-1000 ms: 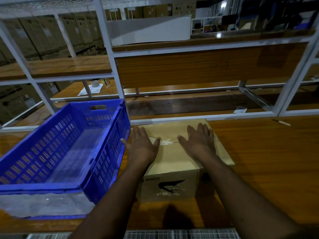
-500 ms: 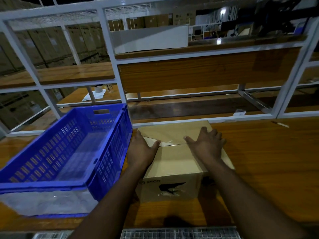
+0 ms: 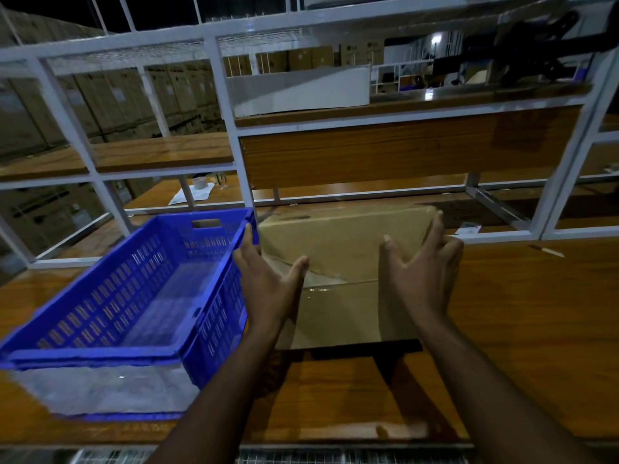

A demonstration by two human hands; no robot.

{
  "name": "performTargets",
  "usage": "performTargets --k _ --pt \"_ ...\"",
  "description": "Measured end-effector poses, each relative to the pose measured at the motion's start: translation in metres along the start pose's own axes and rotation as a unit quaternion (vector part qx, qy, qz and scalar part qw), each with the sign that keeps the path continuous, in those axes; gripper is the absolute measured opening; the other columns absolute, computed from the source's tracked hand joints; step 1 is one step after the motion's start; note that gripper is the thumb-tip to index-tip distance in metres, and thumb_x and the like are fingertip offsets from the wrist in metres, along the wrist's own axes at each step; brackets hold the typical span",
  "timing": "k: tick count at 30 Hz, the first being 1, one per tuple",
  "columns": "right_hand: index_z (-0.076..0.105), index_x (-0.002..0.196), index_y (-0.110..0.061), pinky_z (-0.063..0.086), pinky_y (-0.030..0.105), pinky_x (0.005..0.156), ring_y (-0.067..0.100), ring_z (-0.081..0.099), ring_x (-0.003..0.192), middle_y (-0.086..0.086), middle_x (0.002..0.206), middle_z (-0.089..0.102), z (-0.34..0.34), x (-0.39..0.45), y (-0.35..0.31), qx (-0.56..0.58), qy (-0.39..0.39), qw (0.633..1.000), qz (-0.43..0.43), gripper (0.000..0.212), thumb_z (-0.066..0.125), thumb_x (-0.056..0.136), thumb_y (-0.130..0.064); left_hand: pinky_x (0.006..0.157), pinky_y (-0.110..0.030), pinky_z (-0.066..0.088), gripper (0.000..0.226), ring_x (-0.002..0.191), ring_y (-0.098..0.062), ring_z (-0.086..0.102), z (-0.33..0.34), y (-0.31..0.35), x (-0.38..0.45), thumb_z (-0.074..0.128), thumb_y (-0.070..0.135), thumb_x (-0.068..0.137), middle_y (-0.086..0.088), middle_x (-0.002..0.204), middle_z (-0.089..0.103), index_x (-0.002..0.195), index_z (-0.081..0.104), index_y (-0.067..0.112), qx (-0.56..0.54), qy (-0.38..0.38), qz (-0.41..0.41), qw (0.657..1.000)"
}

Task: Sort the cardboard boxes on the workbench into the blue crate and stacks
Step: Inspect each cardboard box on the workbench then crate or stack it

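Wooden surface (image 3: 522,329) across the whole lower view, with a dark shadow under the near edge of the box. White metal rack (image 3: 227,128) along the far edge, wooden shelves within it.

Blue crate (image 3: 110,296) at left, slotted walls, handle hole in the far wall, standing on a clear plastic sheet (image 3: 100,393); nothing visible inside.

Box (image 3: 345,269) just right of the crate, its left side close to the crate's right wall, whether touching cannot be told. Plain brown cardboard, taped seam across the top face. Tilted up, near edge off the surface, top face turned toward the camera.

Left hand (image 3: 268,283) against the left side of the box, between box and crate; fingers (image 3: 248,236) straight and held together, reaching up along the box's left edge, thumb spread out across the top face near the seam. Right hand (image 3: 425,272) on the right part of the box; fingers (image 3: 435,229) curled over the far right corner, thumb stretched out on the top face. Box gripped between the two hands.

White paper (image 3: 194,194) with a tape roll (image 3: 200,182) on the far bench beyond the rack. Small white label (image 3: 469,228) by the rack foot at right. Thin pale strip (image 3: 549,251) lying on the surface further right.
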State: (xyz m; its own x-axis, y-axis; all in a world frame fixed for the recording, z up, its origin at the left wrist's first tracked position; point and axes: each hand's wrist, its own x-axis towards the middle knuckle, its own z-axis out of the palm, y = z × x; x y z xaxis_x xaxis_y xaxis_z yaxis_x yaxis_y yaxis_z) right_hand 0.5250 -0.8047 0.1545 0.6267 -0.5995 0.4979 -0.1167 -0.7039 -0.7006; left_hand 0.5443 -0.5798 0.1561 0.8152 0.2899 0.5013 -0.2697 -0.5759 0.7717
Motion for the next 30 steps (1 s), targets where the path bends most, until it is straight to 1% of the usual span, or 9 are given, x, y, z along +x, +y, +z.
performTargets --k 6,8,10,13,16,18,23,27,30 --pt "0.028 0.147 -0.015 0.042 0.05 0.1 0.034 0.044 0.124 0.016 0.139 0.037 0.009 -0.019 0.02 -0.005 -0.014 0.998 0.067 0.081 0.048 0.089 -0.068 0.065 -0.023 0.042 0.064 0.109 -0.018 0.053 0.0 -0.009 -0.018 0.055 0.059 0.093 -0.002 0.13 0.039 0.142 0.042 0.018 0.009 -0.004 -0.046 0.999" --pt "0.026 0.149 -0.011 0.035 0.05 0.106 0.033 0.041 0.129 0.017 0.144 0.036 0.008 -0.021 0.02 -0.006 0.0 0.999 0.047 0.08 0.048 0.092 -0.063 0.062 -0.017 0.038 0.06 0.11 -0.016 0.052 -0.001 -0.008 -0.012 0.056 0.055 0.094 -0.001 0.131 0.04 0.139 0.044 0.018 0.016 -0.002 -0.044 0.999" --pt "0.025 0.152 -0.01 0.025 0.05 0.114 0.031 0.035 0.137 0.016 0.15 0.034 0.005 -0.017 0.016 -0.021 0.019 0.999 -0.023 0.077 0.05 0.096 -0.056 0.074 -0.018 0.043 0.061 0.121 -0.017 0.049 -0.002 -0.005 -0.004 0.062 0.048 0.094 -0.004 0.139 0.041 0.143 0.043 0.017 0.046 0.003 -0.008 0.999" --pt "0.042 0.147 -0.011 0.015 0.052 0.121 0.026 0.034 0.143 0.011 0.152 0.041 0.004 -0.003 0.0 -0.073 -0.014 0.987 -0.142 0.059 0.048 0.099 -0.047 0.109 -0.043 0.044 0.066 0.141 -0.023 0.039 0.002 0.003 0.013 0.066 0.044 0.094 -0.007 0.15 0.044 0.148 0.042 0.015 0.119 -0.055 0.092 0.987" --pt "0.057 0.131 -0.014 0.016 0.056 0.12 0.023 0.047 0.133 0.007 0.14 0.056 0.005 0.007 -0.019 -0.195 -0.147 0.952 -0.187 0.047 0.042 0.1 -0.046 0.116 -0.05 0.036 0.062 0.142 -0.025 0.04 0.009 0.013 0.023 0.049 0.053 0.099 -0.009 0.153 0.045 0.149 0.042 0.017 0.238 -0.204 0.142 0.939" --pt "0.061 0.122 -0.012 0.026 0.052 0.117 0.024 0.052 0.124 0.009 0.133 0.059 0.006 0.013 -0.027 -0.234 -0.213 0.932 -0.178 0.045 0.041 0.1 -0.045 0.125 -0.049 0.018 0.064 0.152 -0.022 0.024 0.011 0.014 0.026 0.031 0.054 0.105 -0.009 0.163 0.031 0.157 0.032 0.016 0.301 -0.273 0.152 0.901" --pt "0.059 0.086 -0.015 0.041 0.044 0.103 0.021 0.048 0.083 0.008 0.1 0.063 0.002 0.022 -0.049 -0.279 -0.238 0.915 -0.166 0.034 0.046 0.098 -0.044 0.127 -0.045 0.005 0.065 0.156 -0.017 0.008 0.01 0.016 0.029 0.024 0.051 0.107 -0.006 0.169 0.015 0.16 0.02 0.015 0.319 -0.314 0.148 0.882" --pt "0.06 0.117 -0.012 0.037 0.043 0.104 0.024 0.053 0.108 0.009 0.121 0.06 0.019 0.015 -0.06 -0.218 -0.272 0.913 -0.213 0.037 0.042 0.1 -0.039 0.126 -0.044 0.002 0.063 0.156 -0.016 0.006 0.016 0.02 0.038 0.026 0.047 0.107 -0.005 0.169 0.012 0.161 0.018 0.014 0.312 -0.359 0.158 0.866" --pt "0.039 0.15 -0.018 0.016 0.046 0.122 0.019 0.028 0.147 0.004 0.159 0.035 0.028 0.009 -0.063 -0.182 -0.342 0.883 -0.267 0.049 0.037 0.103 -0.033 0.125 -0.044 -0.001 0.06 0.156 -0.012 0.003 0.025 0.026 0.041 0.023 0.043 0.108 -0.002 0.17 0.008 0.161 0.014 0.017 0.299 -0.393 0.179 0.851"
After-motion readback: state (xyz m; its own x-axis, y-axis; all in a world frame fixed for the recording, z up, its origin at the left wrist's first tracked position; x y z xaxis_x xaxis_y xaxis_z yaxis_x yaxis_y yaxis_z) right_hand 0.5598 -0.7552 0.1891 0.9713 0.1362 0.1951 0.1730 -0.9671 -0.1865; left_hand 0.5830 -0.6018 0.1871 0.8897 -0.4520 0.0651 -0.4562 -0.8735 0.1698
